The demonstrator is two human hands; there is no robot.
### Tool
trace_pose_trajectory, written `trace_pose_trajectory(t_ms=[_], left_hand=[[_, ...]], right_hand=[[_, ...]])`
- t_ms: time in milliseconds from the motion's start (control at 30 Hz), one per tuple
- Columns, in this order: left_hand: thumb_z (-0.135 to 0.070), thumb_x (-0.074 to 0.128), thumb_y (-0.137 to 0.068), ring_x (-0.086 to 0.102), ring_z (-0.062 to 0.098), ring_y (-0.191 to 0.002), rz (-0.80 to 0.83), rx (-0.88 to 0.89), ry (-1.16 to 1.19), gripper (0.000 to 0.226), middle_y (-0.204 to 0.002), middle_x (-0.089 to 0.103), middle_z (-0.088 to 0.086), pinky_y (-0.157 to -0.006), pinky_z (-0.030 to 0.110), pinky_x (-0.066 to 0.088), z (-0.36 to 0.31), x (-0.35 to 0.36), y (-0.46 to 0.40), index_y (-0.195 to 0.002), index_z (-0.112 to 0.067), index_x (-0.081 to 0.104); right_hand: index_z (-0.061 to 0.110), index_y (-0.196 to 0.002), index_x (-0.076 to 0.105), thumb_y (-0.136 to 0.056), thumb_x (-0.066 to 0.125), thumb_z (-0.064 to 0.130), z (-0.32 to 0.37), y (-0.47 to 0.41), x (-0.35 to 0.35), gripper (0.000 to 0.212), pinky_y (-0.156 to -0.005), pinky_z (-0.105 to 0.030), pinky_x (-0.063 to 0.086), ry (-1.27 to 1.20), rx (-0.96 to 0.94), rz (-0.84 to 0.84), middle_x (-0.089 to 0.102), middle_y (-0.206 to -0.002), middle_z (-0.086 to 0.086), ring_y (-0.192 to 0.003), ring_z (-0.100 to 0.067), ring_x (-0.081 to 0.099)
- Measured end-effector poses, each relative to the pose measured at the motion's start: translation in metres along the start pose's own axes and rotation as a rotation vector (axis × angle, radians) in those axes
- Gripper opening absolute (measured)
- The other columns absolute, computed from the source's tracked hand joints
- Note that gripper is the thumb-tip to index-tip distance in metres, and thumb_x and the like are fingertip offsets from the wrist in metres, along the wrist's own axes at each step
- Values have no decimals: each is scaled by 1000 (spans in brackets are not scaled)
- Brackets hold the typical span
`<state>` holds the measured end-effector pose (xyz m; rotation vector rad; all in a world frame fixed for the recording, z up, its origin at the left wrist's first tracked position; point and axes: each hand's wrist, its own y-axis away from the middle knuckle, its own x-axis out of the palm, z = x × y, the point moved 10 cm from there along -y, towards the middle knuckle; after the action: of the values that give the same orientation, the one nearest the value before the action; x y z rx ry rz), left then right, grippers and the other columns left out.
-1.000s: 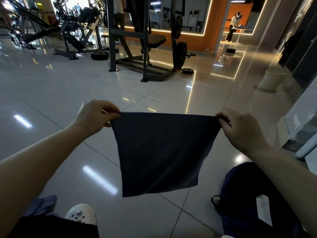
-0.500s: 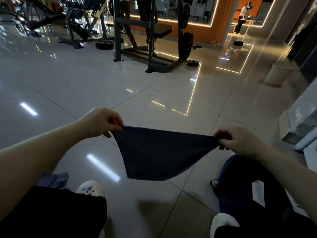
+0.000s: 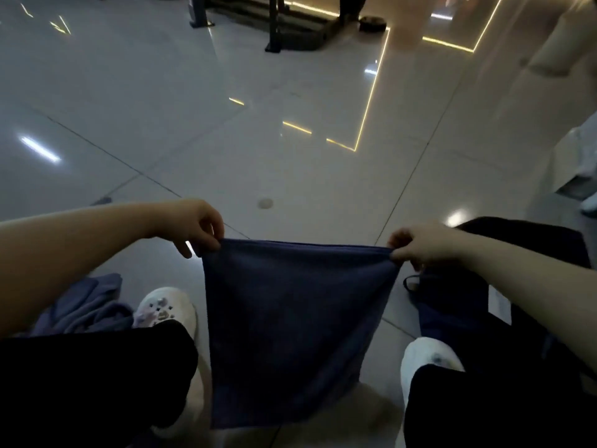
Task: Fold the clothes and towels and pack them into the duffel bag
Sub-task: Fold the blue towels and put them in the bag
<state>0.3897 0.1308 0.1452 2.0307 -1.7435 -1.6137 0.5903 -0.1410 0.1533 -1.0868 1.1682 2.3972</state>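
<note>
A dark blue towel [image 3: 290,324] hangs flat between my knees, stretched by its two top corners. My left hand [image 3: 193,226] pinches the left corner and my right hand [image 3: 420,242] pinches the right corner. The dark duffel bag [image 3: 452,305] lies on the floor at the right, partly hidden behind my right forearm, with a white label on it. A crumpled light purple garment [image 3: 87,305] lies on the floor at the left, beside my left foot.
My legs in black trousers and white clogs [image 3: 164,310] frame the towel. Glossy tiled floor [image 3: 290,124] stretches ahead. The base of a weight rack [image 3: 290,27] stands at the far top. A white object [image 3: 581,150] sits at the right edge.
The view has tipped downward. My hands have lowered the towel toward my lap and it now hangs down flat between my legs instead of sagging in front.
</note>
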Motion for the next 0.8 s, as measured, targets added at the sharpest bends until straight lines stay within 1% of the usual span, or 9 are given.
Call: trace_pose_trajectory(t_ms=[100, 167, 233, 300, 400, 467, 567, 733, 800], left_hand=[[-7, 65, -88, 66, 21, -78, -15, -26, -42, 11, -86, 65, 7, -53, 25, 56, 18, 21, -66, -84, -16, 61], [-9, 66, -88, 65, 23, -82, -92, -55, -39, 8, -86, 63, 3, -53, 25, 54, 34, 32, -110, -86, -16, 62], [-10, 66, -87, 66, 28, -82, -165, -79, -26, 5, -86, 64, 4, -57, 27, 55, 52, 41, -151, -92, -13, 65], [-10, 65, -87, 66, 28, -79, -197, -102, 20, 8, -86, 67, 6, -59, 30, 55, 65, 49, -183, -95, -11, 67], [-13, 63, -89, 67, 30, -82, -260, -110, 69, 9, -91, 70, 9, -69, 34, 57, 71, 49, -220, -98, -13, 67], [-14, 63, -89, 66, 31, -88, -325, -117, 128, 12, -97, 69, 10, -80, 37, 56, 73, 43, -238, -100, -12, 68], [-15, 63, -88, 63, 27, -97, -403, -110, 164, 14, -102, 69, 9, -90, 40, 53, 77, 33, -256, -100, -11, 70], [-17, 62, -89, 61, 22, -96, -507, -130, 162, 15, -100, 69, 5, -86, 29, 46, 79, 28, -261, -102, -14, 70], [-16, 62, -89, 62, 17, -81, -528, -116, 202, 12, -95, 68, 6, -82, 29, 49, 79, 28, -260, -99, -15, 69]], right_hand=[[15, -94, 60, -92, 57, 10, -20, -65, 33, 6, -49, -19, 42, -3, 53, -60, 62, -84, -5, -58, -13, 53], [22, -84, 60, -90, 59, 14, -39, -112, 54, 10, -60, -28, 49, -43, 70, -88, 65, -90, -6, -67, -18, 56], [23, -89, 65, -89, 62, 17, -56, -151, 63, 6, -74, -35, 51, -73, 102, -130, 66, -91, -4, -75, -21, 57], [21, -97, 68, -89, 62, 19, -68, -182, 63, 10, -77, -34, 50, -122, 122, -191, 65, -89, -2, -74, -22, 57], [21, -91, 64, -91, 60, 17, -80, -220, 60, 5, -77, -34, 50, -202, 147, -251, 66, -83, -2, -70, -22, 63], [18, -89, 63, -92, 59, 13, -87, -243, 59, 7, -73, -35, 53, -267, 164, -278, 66, -75, -2, -66, -20, 65], [12, -94, 58, -95, 52, 7, -99, -263, 65, 8, -59, -34, 56, -486, 228, -297, 63, -70, -8, -55, -19, 64], [11, -97, 54, -96, 50, 5, -101, -270, 64, 8, -44, -22, 54, -570, 221, -391, 61, -73, -8, -40, -9, 60], [11, -95, 53, -96, 49, 5, -100, -269, 66, 8, -46, -25, 55, -631, 234, -406, 59, -75, -8, -40, -10, 60]])
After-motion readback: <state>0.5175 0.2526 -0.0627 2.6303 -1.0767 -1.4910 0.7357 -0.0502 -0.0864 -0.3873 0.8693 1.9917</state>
